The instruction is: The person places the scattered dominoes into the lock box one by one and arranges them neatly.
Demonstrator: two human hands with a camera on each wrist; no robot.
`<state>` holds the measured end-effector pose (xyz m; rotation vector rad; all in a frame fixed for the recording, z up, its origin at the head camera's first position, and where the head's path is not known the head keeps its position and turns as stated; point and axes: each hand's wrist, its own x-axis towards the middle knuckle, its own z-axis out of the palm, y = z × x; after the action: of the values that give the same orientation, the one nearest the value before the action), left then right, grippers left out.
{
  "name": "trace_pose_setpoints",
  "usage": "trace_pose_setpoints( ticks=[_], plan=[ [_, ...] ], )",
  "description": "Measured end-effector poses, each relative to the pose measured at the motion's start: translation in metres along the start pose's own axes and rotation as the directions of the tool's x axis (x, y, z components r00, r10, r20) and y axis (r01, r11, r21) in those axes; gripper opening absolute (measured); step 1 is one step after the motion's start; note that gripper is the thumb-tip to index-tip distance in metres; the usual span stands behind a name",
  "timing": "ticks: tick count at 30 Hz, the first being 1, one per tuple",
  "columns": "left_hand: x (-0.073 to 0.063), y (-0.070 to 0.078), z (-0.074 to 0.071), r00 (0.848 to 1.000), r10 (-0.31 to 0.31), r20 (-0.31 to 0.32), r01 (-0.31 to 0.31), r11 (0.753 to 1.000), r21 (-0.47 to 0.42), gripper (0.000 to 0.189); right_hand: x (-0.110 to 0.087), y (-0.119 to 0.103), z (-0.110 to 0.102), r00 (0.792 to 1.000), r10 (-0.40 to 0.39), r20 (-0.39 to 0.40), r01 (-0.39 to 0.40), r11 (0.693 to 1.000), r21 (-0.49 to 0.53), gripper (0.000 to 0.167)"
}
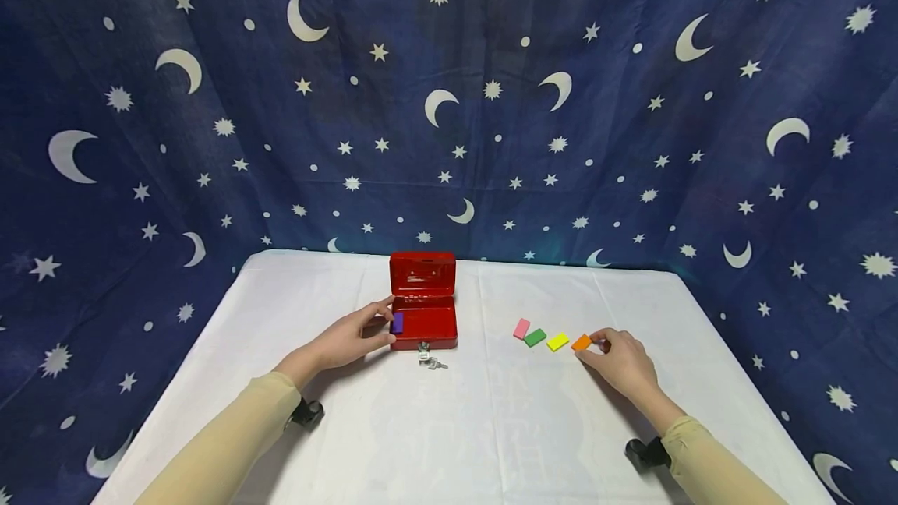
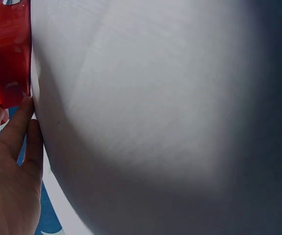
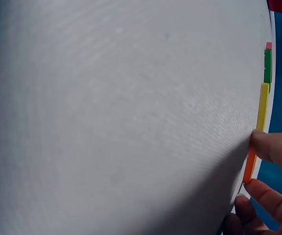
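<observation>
A small red metal cash box (image 1: 429,322) stands with its lid (image 1: 422,275) raised. Inside, at the left end, lies a purple block (image 1: 397,323). My left hand (image 1: 354,336) holds the box's left end, thumb near the front corner and a finger toward the back; its fingertips touch the red wall (image 2: 12,58) in the left wrist view. My right hand (image 1: 626,362) pinches an orange block (image 1: 581,343) by its ends, between thumb and finger, on the table; the right wrist view shows the orange block (image 3: 249,164) edge-on. Yellow (image 1: 557,342), green (image 1: 535,337) and pink (image 1: 521,328) blocks lie left of it.
A small padlock (image 1: 424,353) hangs at the box's front, with keys (image 1: 436,365) on the cloth beside it. A white cloth covers the table (image 1: 435,443). Behind hangs a dark blue curtain (image 1: 393,107) with moons and stars.
</observation>
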<state>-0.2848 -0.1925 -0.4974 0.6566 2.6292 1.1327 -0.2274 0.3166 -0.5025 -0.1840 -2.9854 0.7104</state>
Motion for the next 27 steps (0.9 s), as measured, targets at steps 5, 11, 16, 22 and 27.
trace_pose_setpoints(
  ticks=[5,11,16,22,27],
  plan=[
    [0.000,0.001,0.000,1.000,-0.002,0.001,0.002,1.000,-0.002,0.037,0.004,0.002,-0.002,1.000,-0.004,0.024,0.003,1.000,0.011,0.052],
    [0.000,0.003,0.000,1.000,-0.008,0.004,0.008,1.000,-0.001,0.039,0.010,0.006,-0.003,0.998,0.024,0.052,-0.025,0.999,0.029,0.055],
    [0.001,0.002,0.000,1.000,-0.019,0.003,0.019,1.000,-0.002,0.038,0.012,0.010,-0.005,0.997,0.021,0.078,-0.024,0.999,0.044,0.064],
    [0.002,0.002,0.000,1.000,-0.028,0.005,0.028,1.000,-0.004,0.038,0.013,0.016,-0.007,0.995,0.012,0.095,-0.018,0.998,0.066,0.065],
    [0.001,0.002,0.001,1.000,-0.030,0.007,0.030,1.000,-0.007,0.038,0.013,0.018,-0.008,0.996,0.001,0.093,-0.010,0.995,0.102,0.064]
  ],
)
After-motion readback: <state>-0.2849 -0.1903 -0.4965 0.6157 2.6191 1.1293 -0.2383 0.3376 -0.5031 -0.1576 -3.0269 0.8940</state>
